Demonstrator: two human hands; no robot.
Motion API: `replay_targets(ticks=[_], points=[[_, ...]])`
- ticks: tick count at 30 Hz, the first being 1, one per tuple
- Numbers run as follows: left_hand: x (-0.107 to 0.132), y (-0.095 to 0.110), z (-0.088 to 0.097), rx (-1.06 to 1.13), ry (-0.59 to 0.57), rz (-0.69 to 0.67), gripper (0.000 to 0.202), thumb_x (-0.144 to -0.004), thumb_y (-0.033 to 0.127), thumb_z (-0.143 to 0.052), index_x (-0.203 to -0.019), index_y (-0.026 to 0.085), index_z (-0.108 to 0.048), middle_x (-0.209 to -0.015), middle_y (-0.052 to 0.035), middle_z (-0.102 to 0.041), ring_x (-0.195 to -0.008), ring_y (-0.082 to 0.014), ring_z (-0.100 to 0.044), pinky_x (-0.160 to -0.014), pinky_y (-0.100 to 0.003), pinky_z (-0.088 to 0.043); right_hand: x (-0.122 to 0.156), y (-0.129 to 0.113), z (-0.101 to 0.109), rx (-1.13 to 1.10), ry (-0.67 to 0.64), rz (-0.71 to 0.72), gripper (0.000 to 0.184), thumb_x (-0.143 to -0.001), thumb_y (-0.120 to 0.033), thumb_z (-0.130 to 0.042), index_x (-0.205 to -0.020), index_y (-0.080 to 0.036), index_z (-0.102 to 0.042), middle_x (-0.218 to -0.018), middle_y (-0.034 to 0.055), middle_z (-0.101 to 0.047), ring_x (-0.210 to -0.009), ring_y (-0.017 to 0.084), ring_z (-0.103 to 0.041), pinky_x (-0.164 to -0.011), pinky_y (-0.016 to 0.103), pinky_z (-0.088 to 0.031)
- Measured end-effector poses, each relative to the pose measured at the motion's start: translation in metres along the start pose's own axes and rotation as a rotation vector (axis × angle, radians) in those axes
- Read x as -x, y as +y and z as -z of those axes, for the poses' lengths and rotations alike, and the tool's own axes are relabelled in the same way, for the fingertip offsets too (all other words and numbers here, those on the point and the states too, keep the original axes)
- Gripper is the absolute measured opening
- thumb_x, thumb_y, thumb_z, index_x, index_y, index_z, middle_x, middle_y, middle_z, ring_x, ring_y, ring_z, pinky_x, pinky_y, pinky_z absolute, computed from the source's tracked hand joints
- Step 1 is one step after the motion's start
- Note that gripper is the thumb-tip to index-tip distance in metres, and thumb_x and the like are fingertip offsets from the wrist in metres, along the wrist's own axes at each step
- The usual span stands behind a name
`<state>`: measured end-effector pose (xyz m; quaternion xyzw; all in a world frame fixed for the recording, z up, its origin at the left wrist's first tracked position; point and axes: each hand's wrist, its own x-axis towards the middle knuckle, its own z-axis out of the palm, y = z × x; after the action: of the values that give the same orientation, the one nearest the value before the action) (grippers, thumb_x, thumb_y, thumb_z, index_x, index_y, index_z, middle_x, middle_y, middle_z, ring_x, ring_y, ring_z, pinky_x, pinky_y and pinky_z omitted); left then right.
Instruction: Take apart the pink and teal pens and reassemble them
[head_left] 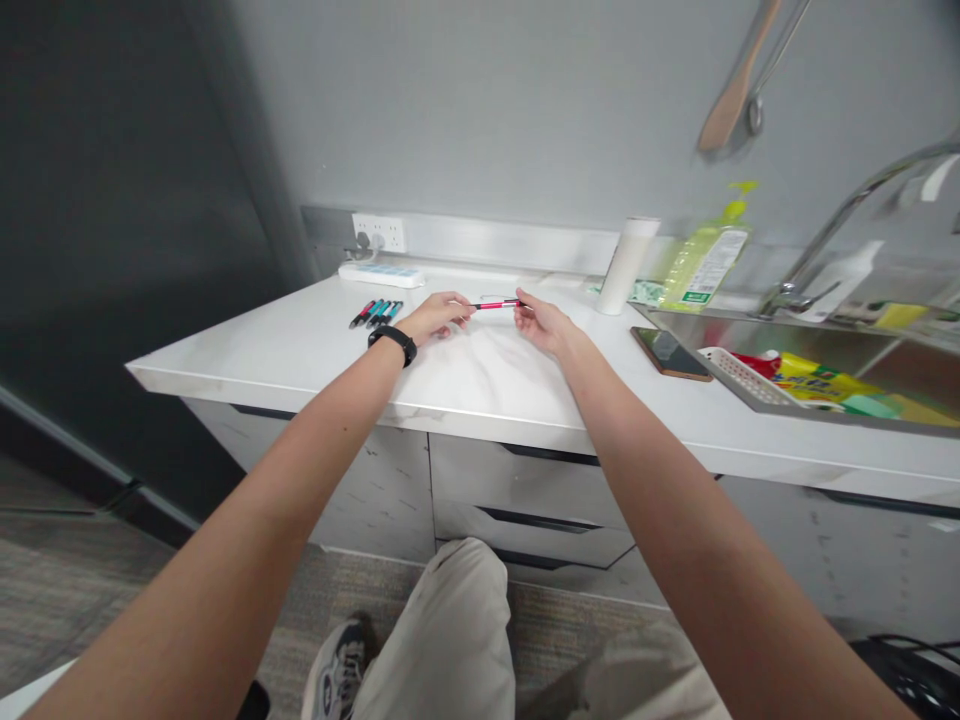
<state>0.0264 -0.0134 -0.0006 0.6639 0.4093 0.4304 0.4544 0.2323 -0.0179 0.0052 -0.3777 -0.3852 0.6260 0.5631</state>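
Both my hands hold one pink-red pen (496, 304) level above the white countertop (487, 380). My left hand (441, 317), with a black watch on its wrist, pinches the pen's left end with its fingers closed. My right hand (541, 322) pinches the right end. Several more pens (376, 314), red and teal with black caps, lie side by side on the counter to the left of my left hand.
A white power strip (380, 273) lies below a wall socket at the back. A white roll (627, 265), a green soap bottle (706, 262), a phone (670, 354) and a sink (825, 350) with a faucet stand to the right. Drawers sit below the counter.
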Motion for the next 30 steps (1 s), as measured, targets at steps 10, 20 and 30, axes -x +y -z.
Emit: replay_targets(ticks=[10,20,30], points=[[0.0002,-0.0003,0.0007,0.007,-0.021,-0.080,0.029,-0.064,0.030,-0.077,-0.085,0.015,-0.063,-0.075,-0.0035,-0.061,-0.063,-0.0094,-0.057,-0.040,-0.017,-0.025,-0.0004,0.0006,0.0013,-0.001,-0.064,-0.077,0.023,-0.089,-0.030,-0.057,-0.071,-0.016,-0.050,-0.046,-0.0039,-0.056,-0.035,0.004,-0.049,-0.036,0.012,-0.042],[0.0022,0.0033,0.0002,-0.016,-0.027,-0.106,0.029,-0.068,0.036,-0.072,-0.087,0.016,-0.063,-0.073,-0.0028,-0.060,-0.065,-0.0105,-0.057,-0.041,-0.016,-0.027,0.0008,0.0006,-0.0004,0.012,-0.083,-0.122,0.017,-0.092,-0.023,-0.053,-0.076,-0.015,-0.052,-0.050,-0.0014,-0.061,-0.036,0.005,-0.050,-0.037,0.012,-0.042],[-0.0009,0.0000,0.0017,-0.057,0.013,-0.106,0.026,-0.063,0.026,-0.072,-0.085,0.015,-0.062,-0.082,-0.0038,-0.062,-0.070,-0.0113,-0.056,-0.044,-0.017,-0.032,-0.0061,0.0018,0.0052,-0.017,-0.004,-0.088,0.019,-0.091,-0.024,-0.053,-0.073,-0.017,-0.050,-0.048,-0.0038,-0.055,-0.036,0.005,-0.049,-0.037,0.013,-0.042]])
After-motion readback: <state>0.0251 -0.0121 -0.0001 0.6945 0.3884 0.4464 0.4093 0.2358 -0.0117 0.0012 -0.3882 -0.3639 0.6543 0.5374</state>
